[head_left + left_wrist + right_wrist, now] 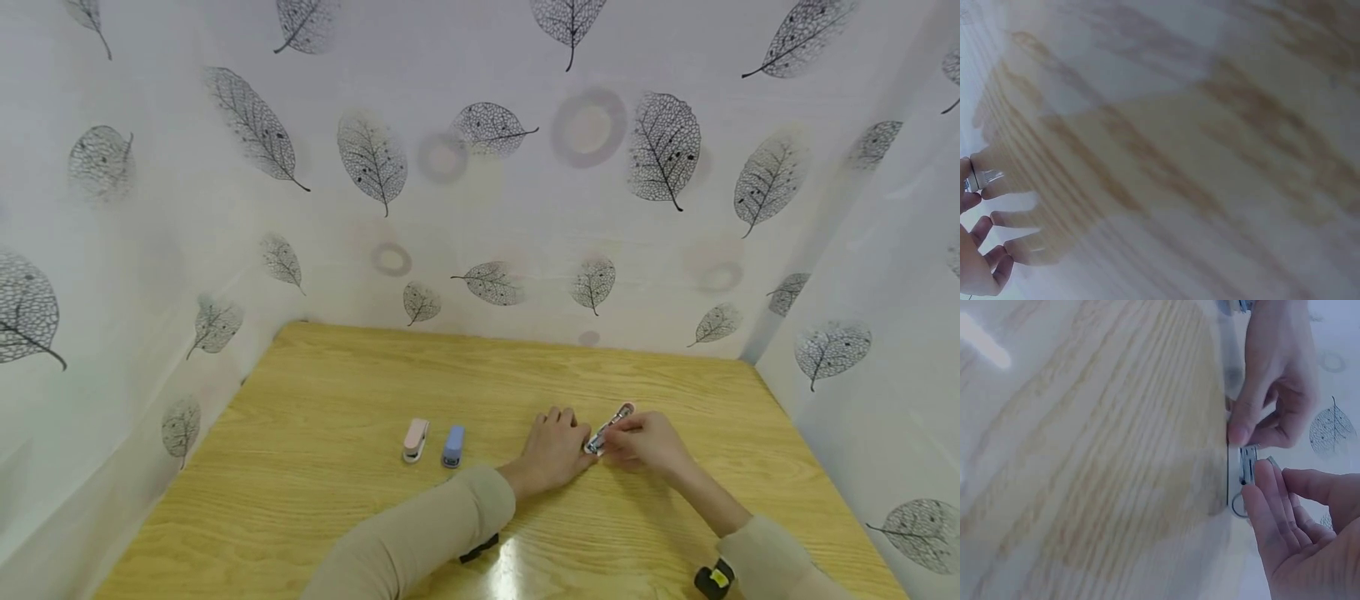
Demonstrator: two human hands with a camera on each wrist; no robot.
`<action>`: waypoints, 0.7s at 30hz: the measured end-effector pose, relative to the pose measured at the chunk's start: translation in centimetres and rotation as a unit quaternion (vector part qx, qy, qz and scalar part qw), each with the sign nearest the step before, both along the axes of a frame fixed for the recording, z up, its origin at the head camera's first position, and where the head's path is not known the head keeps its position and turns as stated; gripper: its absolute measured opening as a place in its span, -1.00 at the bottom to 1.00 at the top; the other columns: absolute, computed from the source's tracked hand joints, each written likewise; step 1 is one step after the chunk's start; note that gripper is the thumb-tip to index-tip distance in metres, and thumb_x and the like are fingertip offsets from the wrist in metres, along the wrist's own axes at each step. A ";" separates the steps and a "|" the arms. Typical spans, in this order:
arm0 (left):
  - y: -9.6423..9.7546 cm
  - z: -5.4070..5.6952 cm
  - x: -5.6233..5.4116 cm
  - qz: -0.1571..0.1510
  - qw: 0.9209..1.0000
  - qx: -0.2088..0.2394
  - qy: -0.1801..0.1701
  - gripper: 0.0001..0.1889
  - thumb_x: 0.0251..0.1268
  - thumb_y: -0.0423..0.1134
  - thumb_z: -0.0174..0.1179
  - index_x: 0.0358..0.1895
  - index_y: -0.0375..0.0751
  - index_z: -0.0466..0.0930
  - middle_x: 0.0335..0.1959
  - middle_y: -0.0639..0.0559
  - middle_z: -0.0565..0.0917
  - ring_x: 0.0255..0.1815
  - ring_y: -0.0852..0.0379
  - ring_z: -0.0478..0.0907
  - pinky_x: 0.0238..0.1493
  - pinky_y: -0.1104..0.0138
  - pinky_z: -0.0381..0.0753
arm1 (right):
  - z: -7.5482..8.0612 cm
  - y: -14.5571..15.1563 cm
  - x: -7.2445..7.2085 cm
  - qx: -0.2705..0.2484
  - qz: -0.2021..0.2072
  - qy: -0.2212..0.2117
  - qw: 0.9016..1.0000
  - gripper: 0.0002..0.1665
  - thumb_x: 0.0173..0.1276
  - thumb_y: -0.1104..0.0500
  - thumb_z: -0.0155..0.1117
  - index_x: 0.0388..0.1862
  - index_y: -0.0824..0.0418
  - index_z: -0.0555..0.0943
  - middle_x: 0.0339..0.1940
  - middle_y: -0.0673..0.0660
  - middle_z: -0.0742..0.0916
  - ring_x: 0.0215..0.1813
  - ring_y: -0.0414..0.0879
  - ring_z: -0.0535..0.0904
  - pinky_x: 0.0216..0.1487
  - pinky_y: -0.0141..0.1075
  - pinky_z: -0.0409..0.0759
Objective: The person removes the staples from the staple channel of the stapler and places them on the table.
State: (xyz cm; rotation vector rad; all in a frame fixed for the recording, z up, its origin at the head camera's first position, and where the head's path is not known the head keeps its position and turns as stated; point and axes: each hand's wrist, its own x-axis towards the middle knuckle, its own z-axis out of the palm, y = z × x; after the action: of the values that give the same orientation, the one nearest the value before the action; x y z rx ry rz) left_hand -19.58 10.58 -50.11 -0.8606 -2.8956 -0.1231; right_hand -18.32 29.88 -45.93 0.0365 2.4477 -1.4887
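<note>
An opened-out stapler (pixel 622 413) lies slantwise on the table, its metal inside facing up. My left hand (pixel 553 452) holds its near end, with the thumb pressing on it in the right wrist view. At the left edge of the left wrist view, the fingers of that left hand (pixel 977 259) surround a metal part. My right hand (pixel 652 446) is over the stapler's middle. Between its thumb and fingers it pinches a small grey strip (pixel 1274 464), which looks like staples, beside the metal channel. The fingers partly hide the strip.
To the left stand a pink stapler (pixel 416 438) and a blue stapler (pixel 453 443), both closed, side by side. The wooden table (pixel 337 375) meets leaf-patterned curtains (pixel 480 217) at its back and sides.
</note>
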 end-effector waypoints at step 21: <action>0.0 -0.2 -0.1 -0.003 1.000 -0.001 0.009 -0.64 0.42 0.39 0.18 -0.15 0.24 0.64 -0.02 0.19 0.66 -0.08 0.22 0.51 -0.17 0.39 0.42 | -0.5 5.7 2.3 -0.060 0.037 -0.090 0.993 -0.55 0.58 0.13 0.28 0.12 0.55 0.64 -0.26 0.00 0.87 -0.24 -0.24 0.83 -0.14 -0.35 0.79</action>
State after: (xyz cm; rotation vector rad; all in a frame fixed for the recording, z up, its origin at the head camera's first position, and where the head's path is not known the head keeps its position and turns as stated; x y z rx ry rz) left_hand -19.64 10.61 -50.30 -0.8666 -2.8776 -0.1115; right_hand -16.03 35.62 -46.40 0.0517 2.1913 -1.5273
